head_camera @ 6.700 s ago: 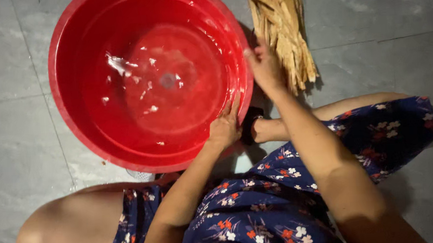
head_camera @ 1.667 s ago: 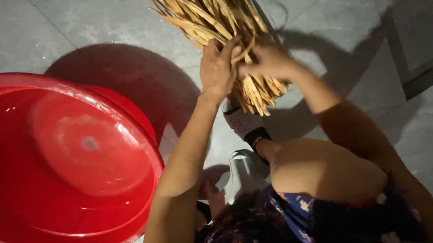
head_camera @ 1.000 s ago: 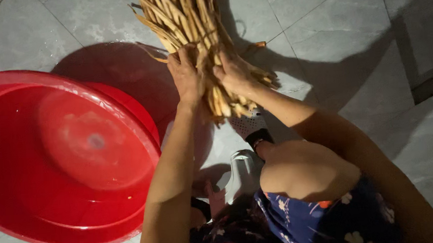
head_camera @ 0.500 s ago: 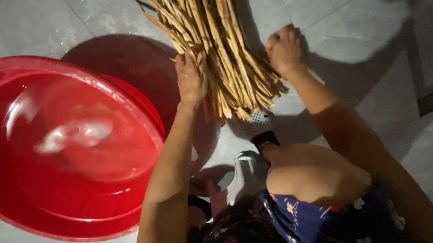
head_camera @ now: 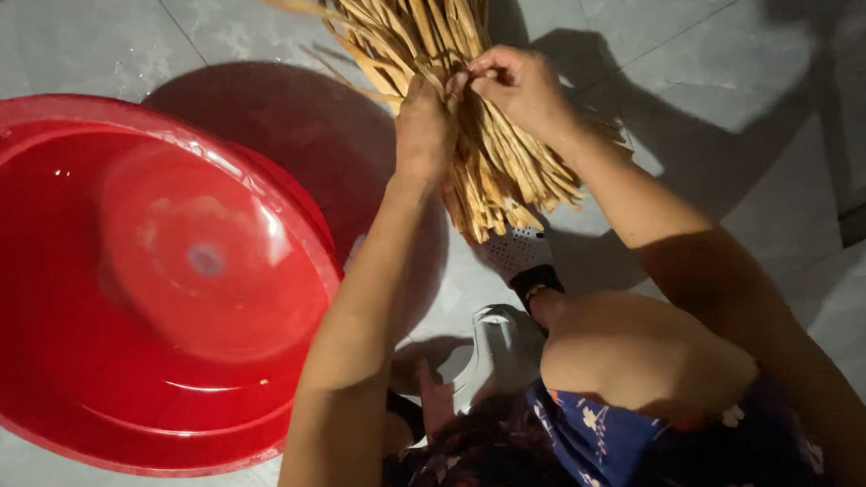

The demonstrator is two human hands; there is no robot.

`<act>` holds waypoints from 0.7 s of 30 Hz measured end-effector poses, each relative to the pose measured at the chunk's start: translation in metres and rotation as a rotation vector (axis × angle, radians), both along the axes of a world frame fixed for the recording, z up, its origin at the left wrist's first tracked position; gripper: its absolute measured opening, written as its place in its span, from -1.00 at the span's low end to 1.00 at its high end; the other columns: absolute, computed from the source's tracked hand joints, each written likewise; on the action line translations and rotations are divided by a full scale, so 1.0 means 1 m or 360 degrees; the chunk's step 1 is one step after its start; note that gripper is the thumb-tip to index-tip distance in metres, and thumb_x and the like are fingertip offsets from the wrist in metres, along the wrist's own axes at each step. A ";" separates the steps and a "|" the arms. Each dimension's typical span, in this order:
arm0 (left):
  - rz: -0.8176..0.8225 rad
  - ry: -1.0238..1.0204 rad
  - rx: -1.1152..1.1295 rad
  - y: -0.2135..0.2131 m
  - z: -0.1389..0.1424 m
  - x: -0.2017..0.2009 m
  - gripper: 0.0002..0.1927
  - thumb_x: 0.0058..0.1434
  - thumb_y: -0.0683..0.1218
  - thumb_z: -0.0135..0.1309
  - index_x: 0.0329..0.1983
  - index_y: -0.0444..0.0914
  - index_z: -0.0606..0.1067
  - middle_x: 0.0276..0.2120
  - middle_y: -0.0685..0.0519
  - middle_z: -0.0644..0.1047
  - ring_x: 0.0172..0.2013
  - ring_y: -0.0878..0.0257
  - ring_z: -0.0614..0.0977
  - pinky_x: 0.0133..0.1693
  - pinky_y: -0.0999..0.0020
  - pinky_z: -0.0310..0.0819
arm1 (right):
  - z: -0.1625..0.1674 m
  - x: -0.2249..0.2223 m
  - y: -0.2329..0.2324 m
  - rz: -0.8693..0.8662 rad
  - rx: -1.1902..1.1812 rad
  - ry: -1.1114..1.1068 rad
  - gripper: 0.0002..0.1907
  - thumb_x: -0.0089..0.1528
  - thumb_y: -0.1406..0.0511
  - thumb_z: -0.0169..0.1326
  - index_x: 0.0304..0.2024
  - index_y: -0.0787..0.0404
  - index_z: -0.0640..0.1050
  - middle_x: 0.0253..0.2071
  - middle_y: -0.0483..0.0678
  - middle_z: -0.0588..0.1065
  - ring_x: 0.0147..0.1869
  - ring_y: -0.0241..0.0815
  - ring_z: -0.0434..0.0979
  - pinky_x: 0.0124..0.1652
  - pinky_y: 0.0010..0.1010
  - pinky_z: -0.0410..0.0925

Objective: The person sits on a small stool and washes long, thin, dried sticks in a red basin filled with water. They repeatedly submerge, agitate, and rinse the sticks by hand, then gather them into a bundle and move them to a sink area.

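Note:
A thick bundle of long, pale yellow-brown stalks (head_camera: 442, 62) lies on the grey tiled floor ahead of me. My left hand (head_camera: 424, 129) rests on the bundle's left side, fingers curled around some stalks. My right hand (head_camera: 519, 88) is just to its right, pinching stalks near the middle between thumb and fingers. The two hands almost touch. The cut ends of the stalks (head_camera: 506, 204) fan out toward me.
A large red plastic basin (head_camera: 134, 272) holding shallow water sits on the floor to the left, close to my left arm. My bare knee (head_camera: 640, 351) and blue floral garment (head_camera: 606, 444) fill the bottom. A round floor drain (head_camera: 516, 250) lies below the stalk ends.
My right hand has moved in from the bundle's right edge to its middle, beside the left hand. The left hand has shifted up onto the stalks. The view has tilted slightly.

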State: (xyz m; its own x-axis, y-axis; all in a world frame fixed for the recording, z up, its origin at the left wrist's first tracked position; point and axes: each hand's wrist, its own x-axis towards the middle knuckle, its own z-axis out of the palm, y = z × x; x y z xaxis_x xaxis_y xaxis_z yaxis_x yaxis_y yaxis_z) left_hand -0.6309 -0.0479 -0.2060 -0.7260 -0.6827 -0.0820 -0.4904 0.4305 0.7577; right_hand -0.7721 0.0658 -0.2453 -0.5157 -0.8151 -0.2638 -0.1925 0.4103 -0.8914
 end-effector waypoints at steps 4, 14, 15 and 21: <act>-0.0088 -0.0041 0.0310 -0.007 -0.005 0.011 -0.79 0.30 -0.04 0.11 -0.19 -0.30 0.53 -0.17 -0.20 0.59 -0.27 -0.05 0.71 -0.21 0.10 0.62 | 0.011 0.007 0.008 -0.0041 -0.0026 -0.0417 -0.68 0.30 0.43 0.17 0.11 0.10 0.59 -0.07 -0.18 0.58 -0.17 -0.35 0.54 -0.17 -0.52 0.52; -0.0398 -0.0163 -0.0436 0.004 -0.020 0.004 -0.96 0.26 -0.28 0.09 -0.27 -0.34 0.54 -0.31 -0.12 0.60 -0.47 0.09 0.66 -0.45 0.26 0.60 | 0.016 0.023 0.007 0.0013 0.0063 -0.0418 -0.48 0.22 0.49 0.20 0.22 0.12 0.46 -0.04 -0.12 0.56 -0.03 -0.28 0.58 0.02 -0.47 0.55; -0.0462 -0.0208 -0.0540 0.006 -0.019 0.004 -0.95 0.20 -0.28 0.10 -0.28 -0.33 0.55 -0.31 -0.11 0.61 -0.47 0.10 0.66 -0.43 0.23 0.58 | 0.015 0.024 0.008 -0.0018 0.0118 -0.0371 -0.50 0.20 0.50 0.20 0.18 0.12 0.48 -0.04 -0.12 0.55 -0.03 -0.28 0.57 -0.01 -0.45 0.54; -0.0447 -0.0349 -0.0431 0.026 -0.004 -0.010 -0.73 0.45 -0.26 -0.02 0.14 -0.20 0.56 -0.35 -0.09 0.63 -0.60 0.25 0.61 -0.63 0.31 0.40 | 0.005 0.025 0.014 -0.0178 0.0205 -0.0460 -0.76 0.30 0.49 0.03 -0.02 0.18 0.58 -0.07 -0.08 0.58 -0.04 -0.24 0.58 -0.04 -0.43 0.53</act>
State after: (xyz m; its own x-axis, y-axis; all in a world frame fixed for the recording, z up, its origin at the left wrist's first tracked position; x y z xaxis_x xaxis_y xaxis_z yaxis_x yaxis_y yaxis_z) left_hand -0.6411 -0.0223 -0.2098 -0.8717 -0.4798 -0.1000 -0.4627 0.7384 0.4906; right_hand -0.7471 0.0802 -0.2407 -0.4888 -0.7082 -0.5094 0.1135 0.5273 -0.8420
